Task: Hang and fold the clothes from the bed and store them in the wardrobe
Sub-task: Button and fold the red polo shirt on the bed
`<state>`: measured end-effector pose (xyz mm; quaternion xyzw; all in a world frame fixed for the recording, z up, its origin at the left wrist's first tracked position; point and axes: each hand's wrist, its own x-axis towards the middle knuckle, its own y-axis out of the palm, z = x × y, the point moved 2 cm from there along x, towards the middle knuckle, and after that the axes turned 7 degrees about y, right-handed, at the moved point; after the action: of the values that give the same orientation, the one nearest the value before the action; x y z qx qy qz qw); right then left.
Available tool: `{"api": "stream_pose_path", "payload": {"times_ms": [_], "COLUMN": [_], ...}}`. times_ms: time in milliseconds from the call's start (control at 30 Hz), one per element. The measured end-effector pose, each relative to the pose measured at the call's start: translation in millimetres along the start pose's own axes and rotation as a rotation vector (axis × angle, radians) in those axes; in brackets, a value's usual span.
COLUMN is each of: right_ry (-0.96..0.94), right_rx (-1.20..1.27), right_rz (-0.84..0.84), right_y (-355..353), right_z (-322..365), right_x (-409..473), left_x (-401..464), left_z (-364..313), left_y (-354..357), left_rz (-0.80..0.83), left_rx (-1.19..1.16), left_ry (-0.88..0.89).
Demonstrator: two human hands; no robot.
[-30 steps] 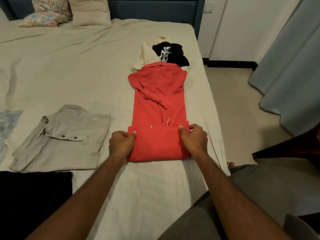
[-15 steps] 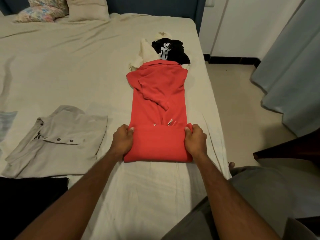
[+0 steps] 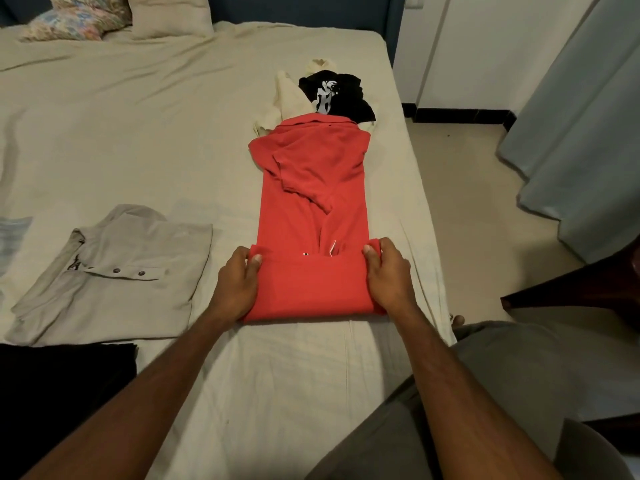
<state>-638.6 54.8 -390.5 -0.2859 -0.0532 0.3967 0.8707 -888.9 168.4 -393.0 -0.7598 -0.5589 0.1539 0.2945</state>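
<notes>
head view: nearest, a black garment [image 3: 62, 386] lies at the bed's near left edge, with a folded grey shirt [image 3: 114, 275] just beyond it on the sheet. to the right of that, the left hand [image 3: 239, 284] and the right hand [image 3: 389, 271] each grip a side of the folded lower part of the red shirt [image 3: 311, 202], thumbs on top of the fold and fingers curled under its edges. the red shirt lies lengthwise on the bed [image 3: 156, 133], near its right edge, hem end doubled over toward the collar, sleeves folded in. past its collar, touching it, sit a cream garment [image 3: 289, 98] and a black printed garment [image 3: 336, 95]. farthest, pillows [image 3: 114, 15] rest against the headboard; a grey curtain [image 3: 585, 116] hangs at right.
</notes>
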Motion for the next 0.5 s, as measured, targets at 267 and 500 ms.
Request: {"api": "stream_pose_path", "payload": {"times_ms": [267, 500], "right_ry": [0.155, -0.405], "right_rx": [-0.241, -0.367], "right_rz": [-0.07, -0.184], "right_y": [0.2, 1.2], "right_z": [-4.5, 16.3], "right_x": [-1.9, 1.8], "left_x": [13.3, 19.9], "left_z": [5.4, -19.3], "left_y": [7.0, 4.3], "left_rz": [0.037, 0.006], "left_rx": [0.184, 0.452], "left_ry": [-0.133, 0.507]}}
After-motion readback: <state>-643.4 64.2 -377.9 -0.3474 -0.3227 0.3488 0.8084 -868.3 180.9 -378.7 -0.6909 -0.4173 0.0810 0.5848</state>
